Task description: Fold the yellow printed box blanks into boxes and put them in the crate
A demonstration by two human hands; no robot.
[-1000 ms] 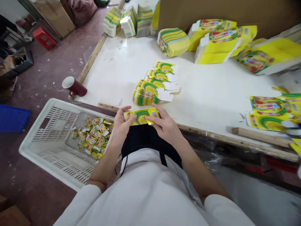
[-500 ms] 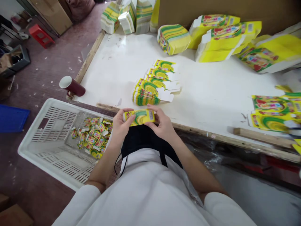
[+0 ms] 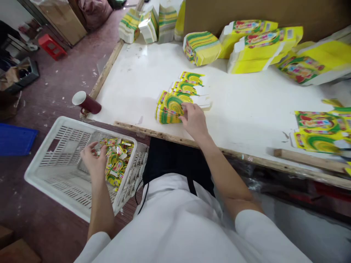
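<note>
My left hand (image 3: 94,159) is over the white plastic crate (image 3: 61,118), its fingers curled and apart with nothing seen between them. Below and beside it in the crate lie several small yellow and green cartons (image 3: 116,162). My right hand (image 3: 194,120) is at the right end of a fanned stack of flattened cartons (image 3: 166,115) on the table. Its fingers and thumb are around the end of the top flat carton (image 3: 173,104), which still lies on the stack. The hand hides the white flaps at that end.
On the white table (image 3: 246,109), bundled cartons (image 3: 203,47) and larger yellow boxes (image 3: 255,51) line the back. More flat cartons (image 3: 315,122) lie at the right by a wooden strip (image 3: 309,160). A maroon mug (image 3: 90,104) stands at the left corner. A red stool (image 3: 52,45) is on the floor.
The carton both hands held in front of the body has left them. My left hand has moved left and down over the crate; my right hand has moved up to the stack.
</note>
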